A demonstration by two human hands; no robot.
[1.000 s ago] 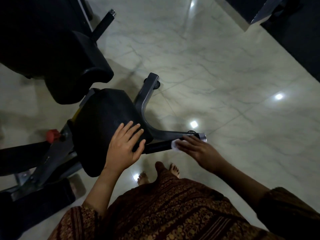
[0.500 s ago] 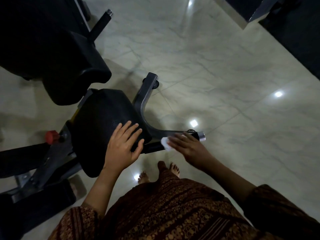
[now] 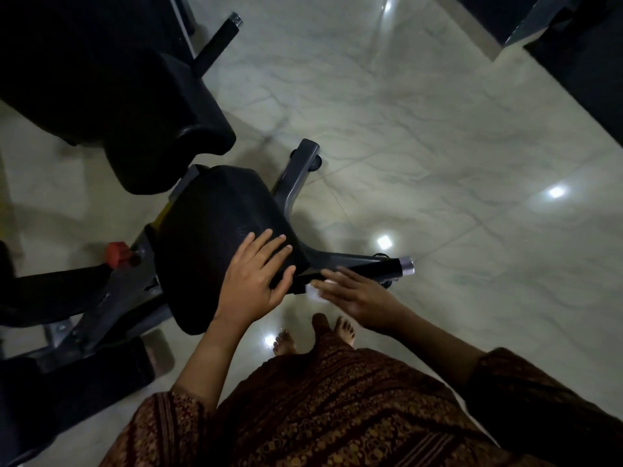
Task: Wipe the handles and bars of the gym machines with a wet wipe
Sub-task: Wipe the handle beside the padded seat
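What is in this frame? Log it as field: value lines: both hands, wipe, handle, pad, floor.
left hand: rests flat on the seat pad, fingers straight
right hand: presses the wet wipe against the handle; fingers roughly straight, blurred
wet wipe: white, mostly hidden under the right fingers, at the grip's inner end
handle: black grip, silver end cap, outer end uncovered
seat pad: black, textured
floor: glossy pale marble tiles with light reflections

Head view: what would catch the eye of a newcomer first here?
The two bare hands in the middle: the left hand rests flat on the black padded seat, while the right hand presses a small white wet wipe on the black handle bar with a silver end cap. A red knob stands out at the left.
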